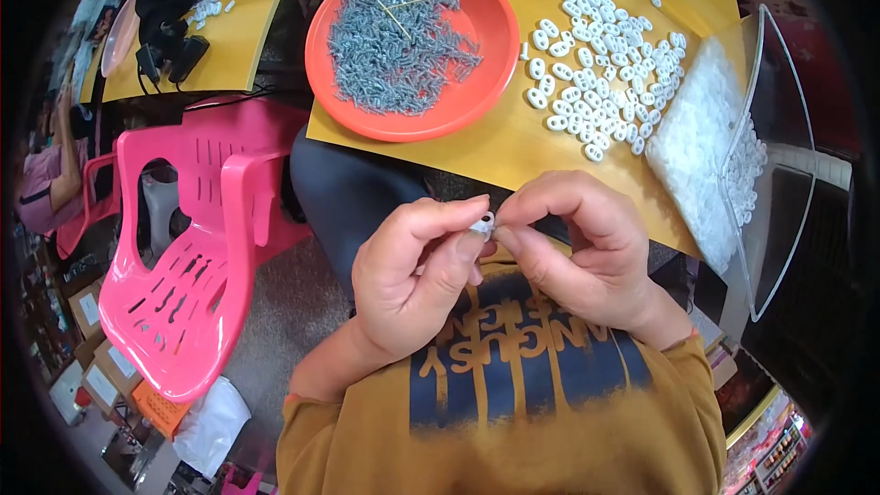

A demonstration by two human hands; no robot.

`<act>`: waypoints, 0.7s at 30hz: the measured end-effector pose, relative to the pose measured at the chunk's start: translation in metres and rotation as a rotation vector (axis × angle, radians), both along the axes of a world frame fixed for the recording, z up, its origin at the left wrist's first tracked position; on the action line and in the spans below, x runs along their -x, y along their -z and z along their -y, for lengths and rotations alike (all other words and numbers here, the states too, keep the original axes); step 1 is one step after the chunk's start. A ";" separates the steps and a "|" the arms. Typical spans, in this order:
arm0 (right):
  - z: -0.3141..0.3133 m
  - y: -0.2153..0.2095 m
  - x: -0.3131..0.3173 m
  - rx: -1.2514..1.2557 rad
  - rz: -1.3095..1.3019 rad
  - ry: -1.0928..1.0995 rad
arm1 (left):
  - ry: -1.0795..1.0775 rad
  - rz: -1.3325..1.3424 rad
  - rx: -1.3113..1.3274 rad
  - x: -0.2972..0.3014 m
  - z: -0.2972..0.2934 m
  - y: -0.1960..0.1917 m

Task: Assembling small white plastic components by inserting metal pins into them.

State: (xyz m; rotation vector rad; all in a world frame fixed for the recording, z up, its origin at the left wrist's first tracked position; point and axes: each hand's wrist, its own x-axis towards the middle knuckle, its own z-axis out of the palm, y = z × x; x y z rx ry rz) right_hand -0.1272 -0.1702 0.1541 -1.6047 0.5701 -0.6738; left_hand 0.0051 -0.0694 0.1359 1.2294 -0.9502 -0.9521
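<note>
Just below the yellow wooden table's (513, 151) near edge, a small white plastic clip (483, 223) is pinched between left hand (412, 280) and right hand (577, 252) fingertips (both closed on it), equally near.

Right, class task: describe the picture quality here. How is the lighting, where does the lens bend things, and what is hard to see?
Head view: even, soft light, no harsh glare on the orange plate; fisheye bends the yellow table edge and the clear tray toward the dark rim; the small white piece pinched between the left hand and right hand is mostly hidden by fingertips.
</note>
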 end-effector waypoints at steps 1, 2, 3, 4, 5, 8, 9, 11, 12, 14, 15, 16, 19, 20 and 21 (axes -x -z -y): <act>0.000 0.000 0.000 0.040 0.007 0.018 | -0.018 -0.102 -0.002 0.002 0.000 0.001; 0.001 0.001 0.001 0.038 0.005 0.019 | -0.017 -0.104 -0.004 0.002 0.000 0.001; 0.001 0.002 0.002 0.088 0.005 0.017 | -0.013 -0.169 -0.011 0.003 0.000 0.001; 0.002 0.003 0.002 0.138 0.005 0.014 | -0.010 -0.233 -0.018 0.003 0.000 0.001; 0.002 0.004 0.003 0.137 0.004 0.015 | -0.009 -0.235 -0.020 0.004 0.000 0.001; 0.003 0.004 0.002 0.215 0.016 0.010 | -0.027 -0.276 -0.032 0.006 0.001 0.001; 0.004 0.003 0.003 0.228 0.021 -0.012 | -0.019 -0.287 -0.013 0.005 0.001 0.002; 0.005 0.002 0.003 0.240 0.024 -0.033 | -0.011 -0.299 0.004 0.004 0.001 0.002; 0.005 0.002 0.002 0.230 0.020 -0.028 | -0.010 -0.310 0.007 0.004 0.001 0.002; 0.004 0.002 0.003 0.220 0.016 -0.024 | -0.008 -0.322 0.009 0.004 0.002 0.002; 0.003 0.004 0.003 0.197 0.018 0.001 | -0.020 -0.313 0.011 0.005 0.003 0.002; 0.003 0.004 0.004 0.174 0.019 0.026 | -0.031 -0.305 0.014 0.006 0.004 0.001; 0.005 0.002 0.005 0.108 -0.022 -0.006 | -0.020 -0.269 0.036 0.004 0.004 0.004; 0.005 0.002 0.006 0.112 -0.019 -0.002 | -0.015 -0.267 0.040 0.005 0.003 0.005; 0.005 0.002 0.006 0.067 -0.041 -0.016 | -0.027 -0.226 0.031 0.005 0.005 0.005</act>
